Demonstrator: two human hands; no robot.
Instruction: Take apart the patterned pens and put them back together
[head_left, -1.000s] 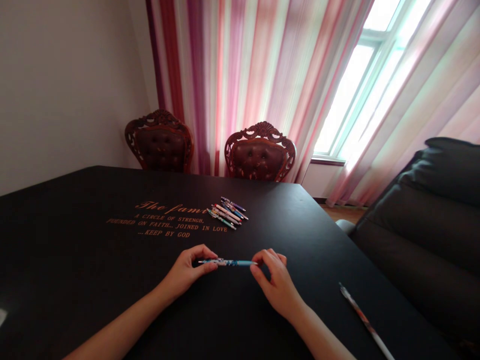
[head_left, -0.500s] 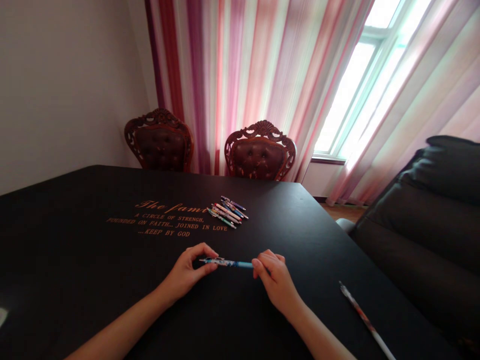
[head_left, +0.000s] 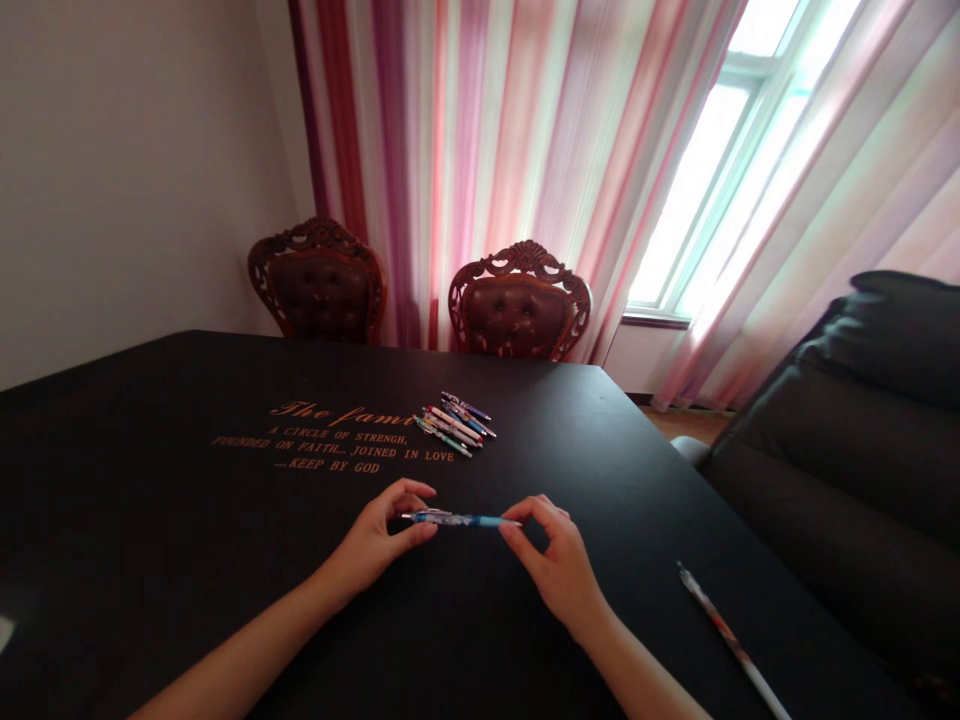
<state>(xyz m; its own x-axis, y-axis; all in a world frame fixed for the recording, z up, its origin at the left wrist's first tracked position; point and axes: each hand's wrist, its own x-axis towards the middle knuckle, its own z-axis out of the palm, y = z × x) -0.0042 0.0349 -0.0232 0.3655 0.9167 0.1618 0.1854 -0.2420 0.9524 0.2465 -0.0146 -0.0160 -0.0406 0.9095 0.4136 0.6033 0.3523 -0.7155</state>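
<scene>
A light-blue patterned click pen lies level across the gap between my hands, above the dark table. My left hand is at its clip end, thumb below the barrel and index finger lifted off above it; a finger behind appears to support the pen. At the pointed end, my right hand has thumb and index finger loosely around the pen, and the tip shows between them. Beyond my hands lies a group of several colourful pens, side by side.
A white and red patterned pen lies apart at the right of the black table, which bears gold lettering. Two carved chairs stand at the far edge. A dark leather sofa is on the right.
My right fingers have loosened, so the pen's tip now shows. The left index finger has lifted off the barrel. The pen has risen slightly and shifted, while the other pens stay put.
</scene>
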